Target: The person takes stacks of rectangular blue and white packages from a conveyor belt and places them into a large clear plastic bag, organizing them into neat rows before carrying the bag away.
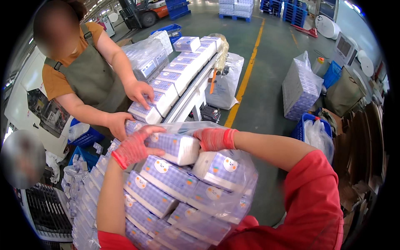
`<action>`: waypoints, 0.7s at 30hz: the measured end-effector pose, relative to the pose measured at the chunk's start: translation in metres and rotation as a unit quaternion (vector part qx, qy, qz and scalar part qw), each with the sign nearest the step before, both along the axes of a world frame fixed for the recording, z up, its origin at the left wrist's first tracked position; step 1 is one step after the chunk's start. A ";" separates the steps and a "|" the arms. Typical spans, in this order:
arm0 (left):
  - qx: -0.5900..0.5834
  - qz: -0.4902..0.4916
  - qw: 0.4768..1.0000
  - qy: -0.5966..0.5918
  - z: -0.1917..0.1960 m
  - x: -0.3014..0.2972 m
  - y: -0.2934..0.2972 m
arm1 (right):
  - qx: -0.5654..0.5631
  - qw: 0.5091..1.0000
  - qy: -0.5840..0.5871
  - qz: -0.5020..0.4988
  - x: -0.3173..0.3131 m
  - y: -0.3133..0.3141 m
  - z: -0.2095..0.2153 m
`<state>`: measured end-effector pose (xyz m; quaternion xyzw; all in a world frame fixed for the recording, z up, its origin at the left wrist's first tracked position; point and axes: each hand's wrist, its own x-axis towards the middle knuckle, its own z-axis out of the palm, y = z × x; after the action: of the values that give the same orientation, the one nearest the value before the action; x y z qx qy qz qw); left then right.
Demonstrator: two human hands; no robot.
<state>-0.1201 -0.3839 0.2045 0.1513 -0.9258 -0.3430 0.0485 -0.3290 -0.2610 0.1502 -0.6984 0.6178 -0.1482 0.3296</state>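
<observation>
My left hand, in a red-and-white knitted glove, grips one end of a purple-checked tissue pack, thumb and fingers spread around it. At the pack's other end is my right hand, gloved alike, its fingers curled at the rim of a clear plastic bag; the fingertips are partly hidden. Beneath the held pack, several like packs with a white cartoon face lie in rows inside the bag. Across from me a co-worker's hands rest on packs at the near end of a conveyor.
A row of tissue packs lines the conveyor. More packs are heaped at my left. On the right stand a wrapped stack of packs, a blue basket and cardboard sheets. A forklift is far back.
</observation>
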 end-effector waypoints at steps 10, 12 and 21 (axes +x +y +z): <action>0.050 0.030 0.998 -0.001 0.013 -0.037 0.016 | 0.095 0.994 0.047 0.019 -0.016 0.000 0.028; 0.169 0.045 0.985 0.006 0.008 -0.037 0.016 | -0.068 0.995 0.044 0.065 -0.017 0.013 0.049; 0.424 0.083 0.889 -0.151 -0.004 -0.047 0.006 | -0.113 0.974 -0.155 -0.122 -0.046 0.065 -0.023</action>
<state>-0.1672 -0.3775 0.2005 0.2838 -0.6727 -0.6704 -0.1323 -0.3749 -0.1956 0.1270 -0.6188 0.6191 -0.3624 0.3201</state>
